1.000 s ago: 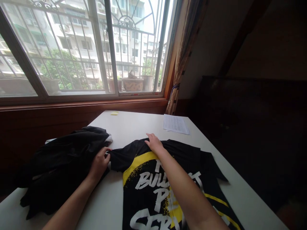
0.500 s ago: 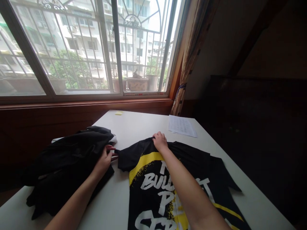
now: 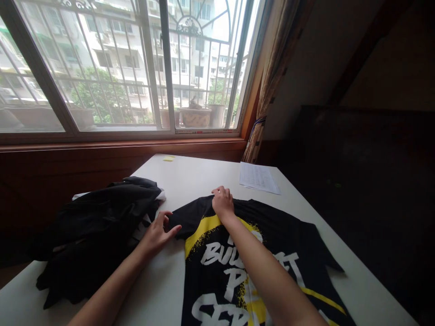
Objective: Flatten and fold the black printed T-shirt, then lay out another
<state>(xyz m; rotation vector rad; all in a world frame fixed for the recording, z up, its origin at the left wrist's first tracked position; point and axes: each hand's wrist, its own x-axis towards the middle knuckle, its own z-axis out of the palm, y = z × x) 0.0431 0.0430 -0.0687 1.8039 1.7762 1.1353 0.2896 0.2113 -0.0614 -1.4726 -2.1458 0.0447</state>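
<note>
A black T-shirt (image 3: 200, 267) with a yellow band and large white lettering lies spread on the white table (image 3: 190, 174), its neck end away from me. My left hand (image 3: 159, 233) is at the cuff of its left-side sleeve, thumb stretched over the fabric and apart from the fingers. At the shoulder edge near the collar, my right hand (image 3: 223, 203) has its fingers bent over the cloth, gripping it. My right forearm covers part of the lettering. Left of my left hand lies a heap of black clothes (image 3: 102, 226).
Sheets of printed paper (image 3: 259, 178) lie at the table's far right. A small yellow sticky note (image 3: 169, 159) is near the far edge. Beyond the table are a barred window (image 3: 163, 68) and a tied curtain (image 3: 261, 113).
My left hand has moved slightly right onto the sleeve cuff, its thumb now spread out. My right hand has shifted a little left along the shoulder edge.
</note>
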